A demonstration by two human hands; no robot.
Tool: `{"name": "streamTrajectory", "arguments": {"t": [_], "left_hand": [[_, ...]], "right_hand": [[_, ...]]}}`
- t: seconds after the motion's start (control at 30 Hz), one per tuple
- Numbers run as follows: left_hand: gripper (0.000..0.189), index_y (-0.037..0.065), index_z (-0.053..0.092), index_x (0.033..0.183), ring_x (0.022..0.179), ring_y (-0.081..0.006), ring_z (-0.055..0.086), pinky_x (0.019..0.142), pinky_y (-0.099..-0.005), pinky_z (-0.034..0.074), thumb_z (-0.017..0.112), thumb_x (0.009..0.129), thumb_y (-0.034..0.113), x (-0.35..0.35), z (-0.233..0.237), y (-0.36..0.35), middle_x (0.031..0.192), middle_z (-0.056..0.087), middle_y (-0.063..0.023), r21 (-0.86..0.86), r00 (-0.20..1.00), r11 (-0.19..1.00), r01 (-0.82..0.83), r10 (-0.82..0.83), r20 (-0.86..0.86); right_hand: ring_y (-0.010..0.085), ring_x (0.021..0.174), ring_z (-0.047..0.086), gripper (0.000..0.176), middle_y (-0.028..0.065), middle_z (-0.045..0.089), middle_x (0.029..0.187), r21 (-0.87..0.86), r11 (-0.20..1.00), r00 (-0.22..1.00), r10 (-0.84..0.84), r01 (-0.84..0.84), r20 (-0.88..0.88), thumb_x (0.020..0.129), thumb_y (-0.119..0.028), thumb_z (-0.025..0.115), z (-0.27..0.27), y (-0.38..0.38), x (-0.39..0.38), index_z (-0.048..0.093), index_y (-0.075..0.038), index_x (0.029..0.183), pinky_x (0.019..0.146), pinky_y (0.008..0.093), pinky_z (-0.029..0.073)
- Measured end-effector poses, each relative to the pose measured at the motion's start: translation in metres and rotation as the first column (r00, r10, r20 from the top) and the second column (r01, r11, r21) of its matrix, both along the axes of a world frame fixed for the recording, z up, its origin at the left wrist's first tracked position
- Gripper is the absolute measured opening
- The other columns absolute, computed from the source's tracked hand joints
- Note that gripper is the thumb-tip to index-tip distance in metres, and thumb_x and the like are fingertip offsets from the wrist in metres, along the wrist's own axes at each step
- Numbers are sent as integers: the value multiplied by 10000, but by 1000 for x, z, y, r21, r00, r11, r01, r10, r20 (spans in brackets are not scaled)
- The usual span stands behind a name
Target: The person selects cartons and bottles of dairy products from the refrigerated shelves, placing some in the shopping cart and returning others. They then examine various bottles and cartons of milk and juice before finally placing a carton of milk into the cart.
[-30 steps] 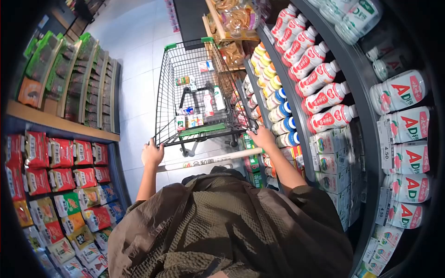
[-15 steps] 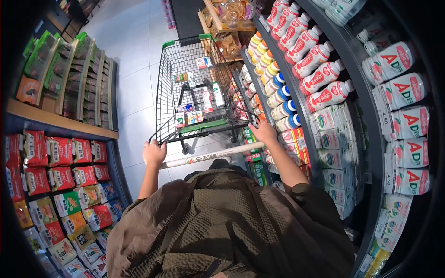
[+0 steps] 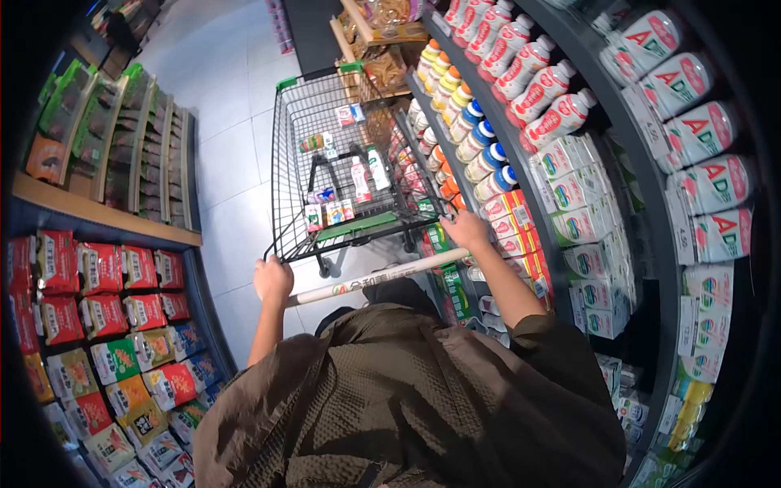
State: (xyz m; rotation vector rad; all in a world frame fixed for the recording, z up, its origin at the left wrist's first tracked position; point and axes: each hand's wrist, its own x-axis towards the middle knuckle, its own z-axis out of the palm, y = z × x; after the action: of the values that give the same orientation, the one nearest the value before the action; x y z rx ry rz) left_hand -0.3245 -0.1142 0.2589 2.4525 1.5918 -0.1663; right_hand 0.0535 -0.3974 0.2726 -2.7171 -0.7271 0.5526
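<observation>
A black wire shopping cart (image 3: 286,175) with green trim stands in front of me. My left hand (image 3: 272,281) is closed around the left side of its frame, just beside the pale handle bar (image 3: 378,279). On the other side, my right hand (image 3: 468,231) grips the right end of the frame above the bar. Inside the basket lie a pink-and-white bottle (image 3: 360,180), a white bottle with a green label (image 3: 377,168), a small jar (image 3: 311,143), a red-and-white pack (image 3: 350,114) and several small cartons (image 3: 340,211).
Shelves close by on the right hold red-and-white drink bottles (image 3: 514,61), milk cartons (image 3: 586,224) and large white bottles (image 3: 695,171). Red snack bags (image 3: 99,268) fill a rack on the left. A wooden stand (image 3: 390,37) with bags is ahead, right of the tiled aisle (image 3: 232,154).
The right-hand shelf goods have shifted up and left in view. The handle bar now slants more, its left end lower. Both hands keep their hold on the cart.
</observation>
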Motion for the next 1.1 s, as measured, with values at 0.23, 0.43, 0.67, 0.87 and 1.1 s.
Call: {"name": "streamTrajectory", "arguments": {"t": [0.23,0.43,0.67,0.87,1.1], "left_hand": [[297,17,687,1034,984,-426,655,864,-493,547,607,890,264,-20,9,-34,1086,627,-255,3,1000,1000,-15,15,5],[300,18,694,1040,981,-406,654,863,-482,542,617,871,254,-33,6,-59,1086,629,-244,13,1000,1000,-21,21,0],[300,32,694,1065,1013,-404,649,880,-484,540,608,875,248,-44,9,-89,1127,619,-240,-3,998,998,-55,55,-6],[276,14,679,1038,1002,-422,646,862,-498,544,593,859,205,-56,8,-111,1121,606,-256,-10,999,999,-45,45,1],[309,30,676,1047,1007,-411,641,861,-486,537,666,828,248,-71,11,-138,1107,606,-229,-11,999,999,-40,39,-10]], "right_hand": [[415,941,704,547,236,728,944,-29,999,999,-12,13,35,829,-550,679,-21,-34,-22,709,-29,992,835,516,553],[371,1067,691,692,216,713,1145,-130,991,999,6,-12,-51,836,-583,646,-5,-57,-38,638,-16,1232,937,481,535],[368,924,708,526,172,733,934,0,999,998,-54,54,20,817,-536,707,-22,-85,-47,698,-53,1025,805,478,547],[372,839,707,521,176,719,844,62,998,999,-26,24,29,809,-537,709,-22,-111,-60,690,-35,947,736,498,534],[409,897,700,540,222,723,899,66,997,999,-28,27,21,823,-531,719,-16,-133,-76,687,-6,947,794,499,541]]}}
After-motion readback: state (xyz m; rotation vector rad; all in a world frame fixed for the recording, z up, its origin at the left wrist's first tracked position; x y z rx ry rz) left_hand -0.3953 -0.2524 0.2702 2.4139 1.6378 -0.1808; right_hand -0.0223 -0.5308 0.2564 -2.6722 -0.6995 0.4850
